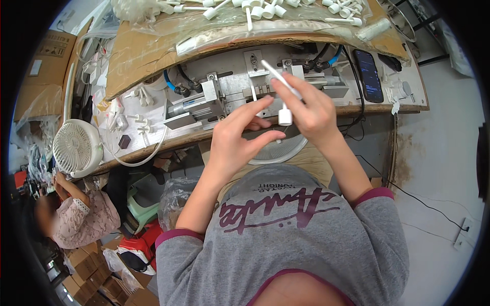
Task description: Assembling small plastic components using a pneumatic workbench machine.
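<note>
My right hand (310, 109) holds a white plastic tube part (284, 100) with a thicker cap end that hangs down below the fingers; its thin end points up and left over the metal fixture. My left hand (239, 137) is just left of it, fingers spread and stretched toward the part, with nothing gripped that I can see. Both hands hover in front of a grey metal pneumatic fixture (224, 97) with blue and black hoses on the bench (408, 97). A thin white stick (253, 93) stands in the fixture behind my left fingers.
Cardboard (148, 51) under clear plastic carries several white tube parts (255, 10) at the back. A black phone (368, 75) lies at the right, a small white fan (77, 148) at the left edge. Another person in a pink top (84, 217) sits at lower left among boxes.
</note>
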Demonstrator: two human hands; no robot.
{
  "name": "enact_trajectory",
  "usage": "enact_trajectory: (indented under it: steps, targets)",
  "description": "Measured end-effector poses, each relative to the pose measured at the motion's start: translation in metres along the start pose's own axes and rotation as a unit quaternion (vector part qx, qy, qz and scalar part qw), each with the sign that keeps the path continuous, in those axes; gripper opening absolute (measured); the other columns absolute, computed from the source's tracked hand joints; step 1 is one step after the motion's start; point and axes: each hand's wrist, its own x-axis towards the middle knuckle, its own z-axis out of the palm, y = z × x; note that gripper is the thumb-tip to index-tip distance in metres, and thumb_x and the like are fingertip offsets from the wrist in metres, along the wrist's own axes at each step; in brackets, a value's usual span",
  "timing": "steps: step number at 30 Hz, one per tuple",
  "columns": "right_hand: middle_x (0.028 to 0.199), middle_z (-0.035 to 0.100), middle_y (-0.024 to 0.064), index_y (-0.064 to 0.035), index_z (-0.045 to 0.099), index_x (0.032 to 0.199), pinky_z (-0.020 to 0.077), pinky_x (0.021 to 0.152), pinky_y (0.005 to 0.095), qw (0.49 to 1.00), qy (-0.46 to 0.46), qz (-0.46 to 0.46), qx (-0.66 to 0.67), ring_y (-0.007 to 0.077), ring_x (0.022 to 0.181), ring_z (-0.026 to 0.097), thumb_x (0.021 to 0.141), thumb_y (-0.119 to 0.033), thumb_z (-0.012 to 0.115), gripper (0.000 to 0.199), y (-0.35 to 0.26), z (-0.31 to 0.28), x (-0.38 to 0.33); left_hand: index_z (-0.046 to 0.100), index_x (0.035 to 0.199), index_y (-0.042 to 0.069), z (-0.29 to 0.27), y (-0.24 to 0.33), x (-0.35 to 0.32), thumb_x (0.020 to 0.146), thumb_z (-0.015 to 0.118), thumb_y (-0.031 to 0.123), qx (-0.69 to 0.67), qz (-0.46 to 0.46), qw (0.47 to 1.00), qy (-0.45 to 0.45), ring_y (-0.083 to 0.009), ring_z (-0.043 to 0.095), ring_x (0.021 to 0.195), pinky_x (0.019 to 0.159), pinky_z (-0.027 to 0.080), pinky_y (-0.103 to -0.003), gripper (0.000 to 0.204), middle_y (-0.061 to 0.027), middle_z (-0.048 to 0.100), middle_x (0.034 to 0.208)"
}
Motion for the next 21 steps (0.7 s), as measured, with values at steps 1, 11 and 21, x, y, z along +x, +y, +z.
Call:
enact_trajectory:
  steps: [1, 11, 21]
  targets:
    - [0.108, 0.066, 0.0155, 0.0004, 0.07, 0.111, 0.0587, 0.067, 0.0326, 1.0, -0.004, -0.001, 0.008, 0.0255, 0.085, 0.071, 0.072, -0.006, 0.066, 0.04, -0.007, 0.002, 0.001, 0.071, 0.114, 0.002, 0.003, 0.004, 0.0, 0.075, 0.083, 0.007, -0.051, 0.032, 0.998, 0.03, -0.0147, 0.071, 0.075, 0.067, 0.058, -0.027, 0.041, -0.0092, 0.071, 0.095]
    - [0.098, 0.068, 0.0093, 0.001, 0.074, 0.106, 0.0515, 0.056, 0.0222, 0.909, -0.011, 0.326, 0.26, 0.0087, 0.069, 0.063, 0.088, 0.004, 0.069, 0.019, -0.006, -0.014, 0.013, 0.07, 0.11, 0.001, 0.005, -0.016, -0.015, 0.081, 0.076, 0.003, 0.165, 0.1, 0.98, 0.053, -0.02, 0.069, 0.077, 0.069, 0.056, -0.03, 0.029, -0.01, 0.068, 0.106]
    - [0.119, 0.064, 0.0148, 0.0028, 0.05, 0.14, 0.0553, 0.084, 0.0276, 0.783, 0.024, 0.378, 0.494, 0.0227, 0.106, 0.07, 0.095, 0.002, 0.06, 0.047, -0.008, -0.026, 0.008, 0.073, 0.102, 0.008, 0.006, -0.027, 0.003, 0.08, 0.076, 0.017, 0.364, 0.146, 0.92, -0.018, -0.0206, 0.064, 0.058, 0.057, 0.05, -0.03, 0.024, -0.0065, 0.07, 0.12]
